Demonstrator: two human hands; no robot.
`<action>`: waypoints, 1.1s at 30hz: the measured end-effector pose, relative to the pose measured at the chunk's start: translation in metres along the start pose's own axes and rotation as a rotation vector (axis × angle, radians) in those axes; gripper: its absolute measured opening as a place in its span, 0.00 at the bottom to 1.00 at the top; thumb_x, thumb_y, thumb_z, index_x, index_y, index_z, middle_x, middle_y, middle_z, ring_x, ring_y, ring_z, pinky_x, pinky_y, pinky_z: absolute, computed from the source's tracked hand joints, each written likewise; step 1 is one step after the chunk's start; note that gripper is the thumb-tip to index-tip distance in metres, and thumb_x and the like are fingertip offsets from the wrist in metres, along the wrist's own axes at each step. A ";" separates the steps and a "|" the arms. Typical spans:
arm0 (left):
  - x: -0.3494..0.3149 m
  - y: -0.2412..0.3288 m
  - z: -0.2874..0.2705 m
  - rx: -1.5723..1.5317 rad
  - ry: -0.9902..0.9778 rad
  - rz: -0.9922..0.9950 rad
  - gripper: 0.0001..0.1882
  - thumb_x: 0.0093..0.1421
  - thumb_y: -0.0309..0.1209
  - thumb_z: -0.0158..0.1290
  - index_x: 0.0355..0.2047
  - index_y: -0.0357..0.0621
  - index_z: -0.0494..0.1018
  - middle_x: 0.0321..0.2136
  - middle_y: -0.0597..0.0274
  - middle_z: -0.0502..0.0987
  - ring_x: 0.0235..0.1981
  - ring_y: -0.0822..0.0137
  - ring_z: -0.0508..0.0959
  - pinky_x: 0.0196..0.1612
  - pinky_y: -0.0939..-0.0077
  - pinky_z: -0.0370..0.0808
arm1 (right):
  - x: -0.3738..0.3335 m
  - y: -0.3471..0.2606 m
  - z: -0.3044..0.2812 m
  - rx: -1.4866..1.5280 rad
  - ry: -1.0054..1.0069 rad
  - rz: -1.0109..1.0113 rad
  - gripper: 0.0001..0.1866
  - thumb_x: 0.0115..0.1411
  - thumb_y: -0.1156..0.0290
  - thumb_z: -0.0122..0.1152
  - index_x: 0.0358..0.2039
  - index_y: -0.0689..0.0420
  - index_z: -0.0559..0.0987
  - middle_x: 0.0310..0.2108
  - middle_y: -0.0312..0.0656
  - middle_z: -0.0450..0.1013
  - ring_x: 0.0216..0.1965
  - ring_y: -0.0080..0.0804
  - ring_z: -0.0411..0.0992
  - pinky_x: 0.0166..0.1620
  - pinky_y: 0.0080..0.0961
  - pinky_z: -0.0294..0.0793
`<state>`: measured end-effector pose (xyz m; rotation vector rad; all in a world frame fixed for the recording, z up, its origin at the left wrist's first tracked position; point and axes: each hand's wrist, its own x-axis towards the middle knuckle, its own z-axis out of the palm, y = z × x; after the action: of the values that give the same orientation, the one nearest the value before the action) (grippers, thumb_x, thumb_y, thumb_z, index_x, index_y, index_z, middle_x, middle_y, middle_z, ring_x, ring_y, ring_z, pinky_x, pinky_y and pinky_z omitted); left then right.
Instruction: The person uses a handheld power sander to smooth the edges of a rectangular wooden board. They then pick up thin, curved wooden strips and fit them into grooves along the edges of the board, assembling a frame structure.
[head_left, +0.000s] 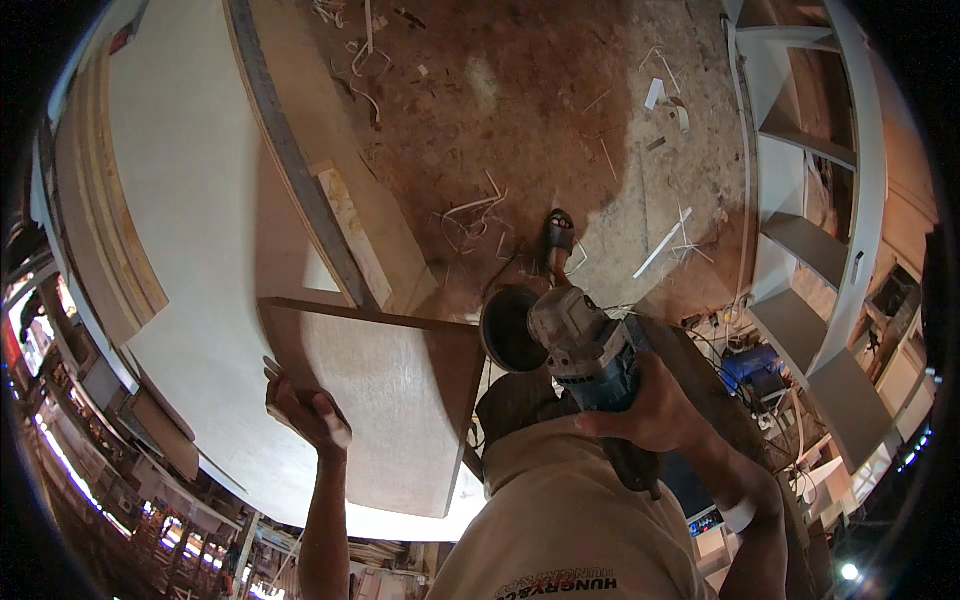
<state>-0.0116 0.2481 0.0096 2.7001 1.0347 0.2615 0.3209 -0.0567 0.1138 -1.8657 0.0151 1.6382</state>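
Observation:
My right hand [648, 408] is wrapped round the body of an angle grinder [592, 338], blue-green with a worn grey head. Its dark round disc [513, 331] sits close beside the right edge of a brown wooden board [395, 400]; whether the two touch, I cannot tell. At the board's left edge is my left hand [310, 412], open, with fingers stretched out and thumb apart. The board rests over a large white sheet-topped surface [190, 200]. I cannot make out whether the disc is spinning.
Brown floor [480, 120] strewn with pale strips lies ahead; a sandalled foot [561, 232] stands there. Long stacked boards [95, 190] lie at far left. A grey shelf frame [868, 190] stands at right, with cables and a blue object [745, 367] near its lower end.

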 end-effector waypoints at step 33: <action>0.001 -0.003 0.003 -0.050 -0.013 0.061 0.34 0.68 0.56 0.31 0.51 0.32 0.61 0.49 0.44 0.60 0.50 0.51 0.62 0.54 0.51 0.58 | 0.000 0.001 0.002 0.021 -0.004 0.070 0.42 0.41 0.52 0.78 0.49 0.69 0.72 0.43 0.56 0.75 0.46 0.44 0.75 0.52 0.37 0.72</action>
<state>-0.0119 0.2510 0.0057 2.6873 0.9313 0.2769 0.3185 -0.0561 0.1134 -1.8644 0.0965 1.6824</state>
